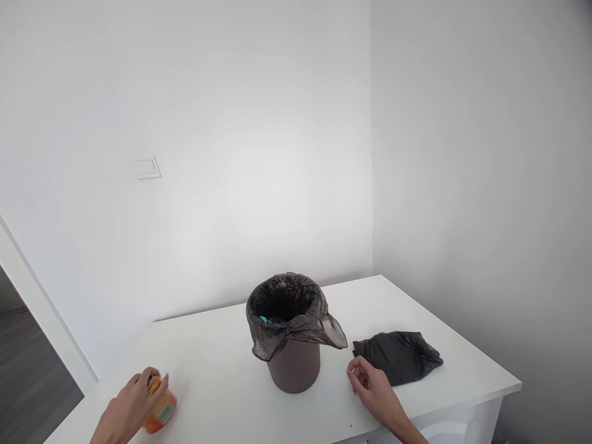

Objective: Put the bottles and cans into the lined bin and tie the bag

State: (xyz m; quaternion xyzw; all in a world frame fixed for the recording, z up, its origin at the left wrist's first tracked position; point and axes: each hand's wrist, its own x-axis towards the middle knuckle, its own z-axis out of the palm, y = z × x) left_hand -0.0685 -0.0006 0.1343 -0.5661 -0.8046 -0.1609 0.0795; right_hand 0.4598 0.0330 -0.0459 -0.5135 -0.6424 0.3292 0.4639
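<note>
Pale-labelled orange container [158, 418], left of upright brown bin [296, 368], black-lined; black bag [398, 356] flat, right of bin.

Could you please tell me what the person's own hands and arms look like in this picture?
The left hand and right hand are bare, with no gloves, rings or watch visible. The right forearm shows no sleeve; little shows beyond the left wrist.

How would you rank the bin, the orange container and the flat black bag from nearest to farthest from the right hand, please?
1. Flat black bag, just beyond the right hand.
2. Bin, left of that hand.
3. Orange container, far left, in the left hand.
</note>
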